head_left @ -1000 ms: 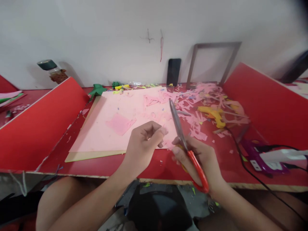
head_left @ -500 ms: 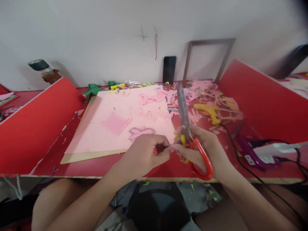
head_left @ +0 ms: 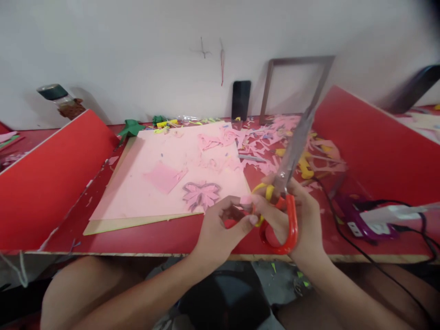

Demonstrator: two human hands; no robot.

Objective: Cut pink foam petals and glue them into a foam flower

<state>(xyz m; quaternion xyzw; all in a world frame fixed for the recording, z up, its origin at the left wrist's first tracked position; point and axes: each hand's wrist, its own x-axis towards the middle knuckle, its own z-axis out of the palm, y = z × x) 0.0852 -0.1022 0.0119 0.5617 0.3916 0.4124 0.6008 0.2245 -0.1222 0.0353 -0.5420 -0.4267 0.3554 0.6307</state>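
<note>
My right hand (head_left: 304, 211) is closed round a large pair of scissors (head_left: 290, 220) with a red handle, its long metal blades together and slanting up to the right. A yellow loop (head_left: 264, 187) shows at the fingers of that hand; whether it belongs to the scissors I cannot tell. My left hand (head_left: 222, 224) meets the right one with thumb and forefinger bent in a pinch. A small pink piece (head_left: 245, 200) shows between the fingertips. Just left of the hands, a pink butterfly-shaped cutout (head_left: 201, 195) with a dark outline lies on the pink sheet (head_left: 127, 192).
Pink paper scraps (head_left: 261, 146) and a yellow glue gun (head_left: 305, 166) lie at the right. A purple power strip (head_left: 367, 224) with cables sits near the right edge. A black phone (head_left: 241, 100) and a frame (head_left: 270, 87) lean on the wall. Red partitions (head_left: 65, 178) flank the table.
The scissors have swung from nearly upright to leaning right. My left hand has turned and shifted, uncovering the whole butterfly cutout.
</note>
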